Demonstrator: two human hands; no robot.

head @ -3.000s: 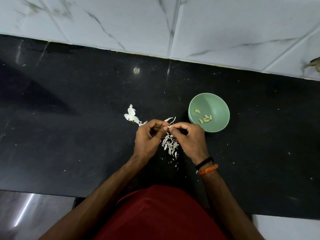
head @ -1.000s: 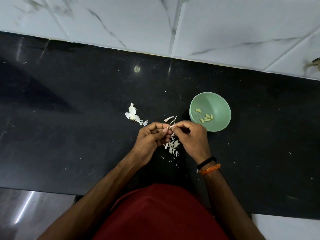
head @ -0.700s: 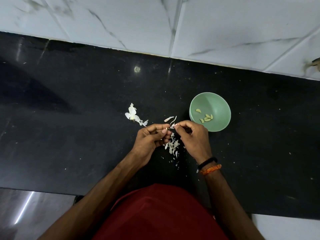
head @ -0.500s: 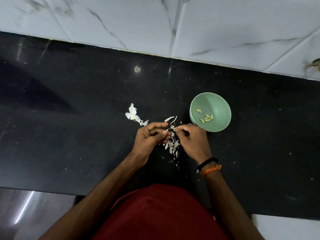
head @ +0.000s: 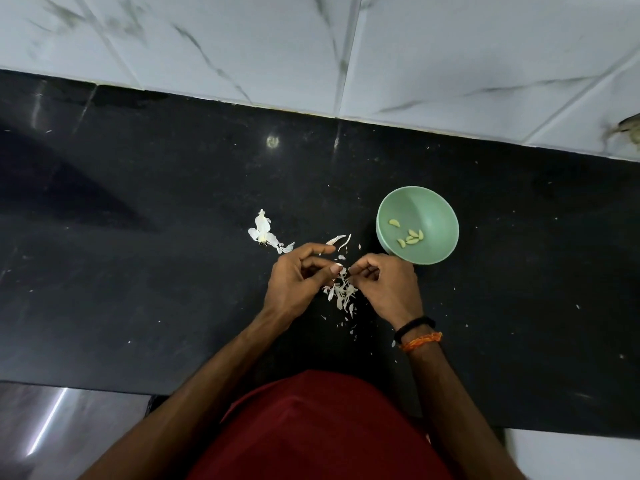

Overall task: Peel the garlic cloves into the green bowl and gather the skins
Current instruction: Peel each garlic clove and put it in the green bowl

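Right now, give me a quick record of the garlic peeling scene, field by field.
surface: black counter
green bowl: five peeled cloves inside
left hand: fingers curled, pinching a small clove, hard to see
right hand: fingers pinched at the same spot
skins pile: on counter below the hands
husk: apart, to the left

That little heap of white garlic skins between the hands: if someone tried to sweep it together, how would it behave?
The garlic skins look paper-thin and curled, so they are probably very light and floppy. Flecks already lie scattered across the black counter, so a quick push would likely scatter more. They may also cling to fingers rather than slide.
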